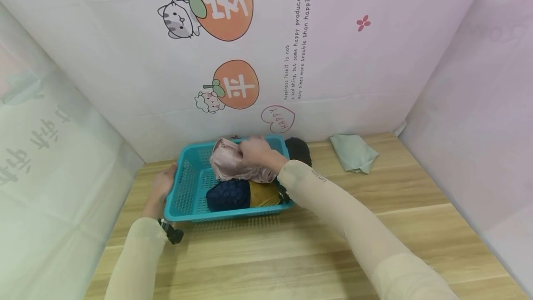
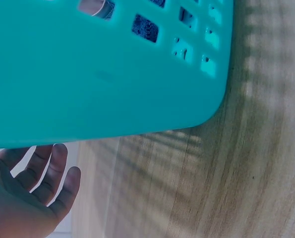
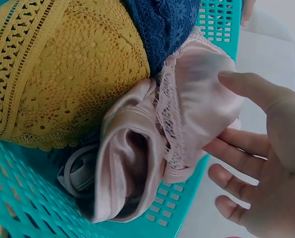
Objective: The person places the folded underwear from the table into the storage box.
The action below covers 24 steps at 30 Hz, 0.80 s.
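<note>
A pink satin bra [image 3: 202,99] with lace trim lies in the teal plastic basket [image 1: 229,216]. My right hand [image 1: 255,152] is at its cup, pinching the edge between thumb and fingers; the right wrist view shows the thumb [image 3: 246,84] on the satin. In front of it in the basket lie a navy lace bra [image 1: 228,196] and a mustard lace bra [image 3: 83,74]. My left hand [image 1: 162,184] touches the basket's left rim from outside. In the left wrist view its fingers [image 2: 63,193] are loosely extended beside the rim, with the thumb hidden.
A dark rounded item [image 1: 299,151] sits just behind the basket's right end. To the right, a folded pale green cloth [image 1: 354,153] lies near the back edge of the wooden table [image 1: 266,263]. Printed white curtains [image 1: 341,82] enclose the back and sides.
</note>
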Available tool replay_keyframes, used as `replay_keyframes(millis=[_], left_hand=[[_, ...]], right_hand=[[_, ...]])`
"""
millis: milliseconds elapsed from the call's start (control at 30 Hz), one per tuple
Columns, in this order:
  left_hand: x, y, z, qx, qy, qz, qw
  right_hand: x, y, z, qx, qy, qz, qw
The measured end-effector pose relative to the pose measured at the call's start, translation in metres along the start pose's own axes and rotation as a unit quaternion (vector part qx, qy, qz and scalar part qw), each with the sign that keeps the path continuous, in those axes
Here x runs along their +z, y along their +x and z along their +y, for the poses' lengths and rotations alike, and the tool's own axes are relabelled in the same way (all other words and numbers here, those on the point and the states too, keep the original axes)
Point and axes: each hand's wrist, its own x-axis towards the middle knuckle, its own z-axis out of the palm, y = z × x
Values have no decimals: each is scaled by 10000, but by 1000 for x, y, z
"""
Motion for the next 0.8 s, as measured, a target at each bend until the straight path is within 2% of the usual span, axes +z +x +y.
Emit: replay_keyframes(millis=[167, 267, 400, 600, 800], left_hand=[[-1, 0, 1, 48, 47, 16, 10000], [-1, -1, 1, 27, 0, -17, 10000], [0, -1, 1, 36, -41, -79, 10000], [-1, 0, 0, 219, -46, 29, 9997], [0, 0, 1, 150, -44, 50, 9999]], right_hand=[[0, 1, 2, -209, 262, -720, 9968], [1, 2, 3, -367, 295, -960, 9943], [0, 0, 6, -286, 424, -861, 9950], [-7, -3, 9, -187, 619, -715, 9953], [-11, -9, 16, -88, 683, -557, 9961]])
